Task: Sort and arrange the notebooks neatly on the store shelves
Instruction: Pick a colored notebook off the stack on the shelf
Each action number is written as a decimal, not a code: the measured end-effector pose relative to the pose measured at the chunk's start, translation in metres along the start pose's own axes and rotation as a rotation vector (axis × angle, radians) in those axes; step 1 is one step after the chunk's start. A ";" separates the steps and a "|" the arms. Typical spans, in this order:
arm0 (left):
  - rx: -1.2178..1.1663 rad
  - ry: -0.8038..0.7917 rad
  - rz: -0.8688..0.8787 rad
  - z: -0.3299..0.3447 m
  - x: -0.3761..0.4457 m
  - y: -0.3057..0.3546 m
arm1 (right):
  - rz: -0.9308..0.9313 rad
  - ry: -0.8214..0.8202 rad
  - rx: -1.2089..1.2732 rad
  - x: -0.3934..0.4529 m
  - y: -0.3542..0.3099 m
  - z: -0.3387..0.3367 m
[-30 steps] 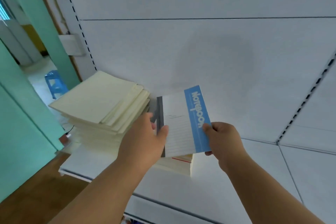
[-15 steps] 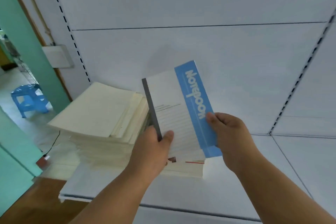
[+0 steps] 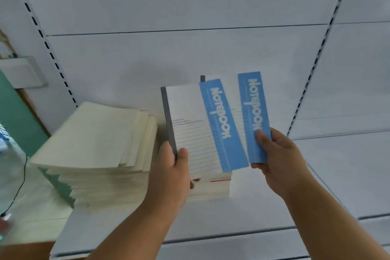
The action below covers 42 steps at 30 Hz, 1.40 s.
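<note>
My left hand [image 3: 173, 172] grips the grey spine edge of a white notebook with a blue "Notebook" band [image 3: 200, 131], held above a low stack of notebooks [image 3: 213, 190] on the white shelf [image 3: 242, 215]. A second notebook of the same design [image 3: 252, 116] sits behind and to the right of the first, pinched by its blue band in my right hand [image 3: 274, 154]. To the left stands a taller, uneven stack of cream notebooks [image 3: 95, 139], with several top covers fanned askew.
The shelf's white back panel [image 3: 190, 6] has slotted uprights at left [image 3: 42, 34] and right [image 3: 316, 59]. A green post [image 3: 19, 116] and a white wall box [image 3: 21, 72] lie at far left. A black cable [image 3: 19, 186] hangs beside the cream stack.
One notebook was held by both hands; now two are seen apart, one in each hand, the right one drawn off to the right. The view has shifted closer.
</note>
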<state>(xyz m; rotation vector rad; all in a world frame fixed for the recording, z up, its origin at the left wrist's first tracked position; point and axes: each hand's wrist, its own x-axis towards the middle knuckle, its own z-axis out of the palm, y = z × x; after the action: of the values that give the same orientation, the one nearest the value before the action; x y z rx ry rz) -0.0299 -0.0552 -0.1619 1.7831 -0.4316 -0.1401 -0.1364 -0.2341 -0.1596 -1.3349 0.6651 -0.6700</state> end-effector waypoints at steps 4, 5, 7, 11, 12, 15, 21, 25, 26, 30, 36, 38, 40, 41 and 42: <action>0.006 -0.260 0.064 0.049 -0.011 0.023 | 0.184 -0.090 0.217 -0.016 -0.006 -0.043; 0.010 -0.296 0.071 0.064 -0.018 0.028 | 0.207 -0.074 0.213 -0.017 -0.009 -0.060; 0.012 -0.359 0.079 0.096 -0.031 0.036 | 0.178 -0.051 0.180 -0.015 -0.014 -0.100; 0.034 -0.489 0.169 0.177 -0.061 0.055 | 0.040 0.142 0.131 -0.006 -0.033 -0.189; 0.017 -0.509 0.180 0.201 -0.070 0.064 | 0.013 0.200 0.120 -0.005 -0.038 -0.213; -0.069 -0.566 0.174 0.278 -0.101 0.091 | -0.033 0.338 0.048 0.000 -0.053 -0.297; -0.166 -0.697 0.198 0.415 -0.155 0.139 | -0.042 0.480 -0.038 -0.008 -0.093 -0.436; -0.140 -0.780 0.271 0.501 -0.162 0.163 | -0.063 0.519 -0.018 0.010 -0.113 -0.517; -0.122 -0.801 0.293 0.524 -0.162 0.168 | -0.074 0.548 -0.010 0.018 -0.117 -0.540; -0.103 -0.893 0.345 0.627 -0.169 0.193 | -0.124 0.673 -0.019 0.057 -0.132 -0.640; -0.130 -1.063 0.406 0.781 -0.206 0.243 | -0.108 0.893 -0.059 0.065 -0.156 -0.787; -0.121 -1.113 0.449 0.829 -0.224 0.259 | -0.123 0.943 -0.049 0.058 -0.161 -0.837; -0.118 -1.139 0.494 0.878 -0.244 0.271 | -0.138 0.984 -0.030 0.055 -0.163 -0.884; -0.116 -1.145 0.508 0.903 -0.255 0.275 | -0.142 1.000 -0.023 0.054 -0.161 -0.909; -0.110 -1.147 0.515 0.927 -0.266 0.279 | -0.144 1.009 -0.020 0.055 -0.160 -0.935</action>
<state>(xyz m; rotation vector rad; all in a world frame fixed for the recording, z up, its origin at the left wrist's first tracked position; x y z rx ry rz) -0.6317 -0.8592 -0.1697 1.2745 -1.6321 -0.8081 -0.8219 -0.8901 -0.1110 -1.0057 1.3772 -1.4805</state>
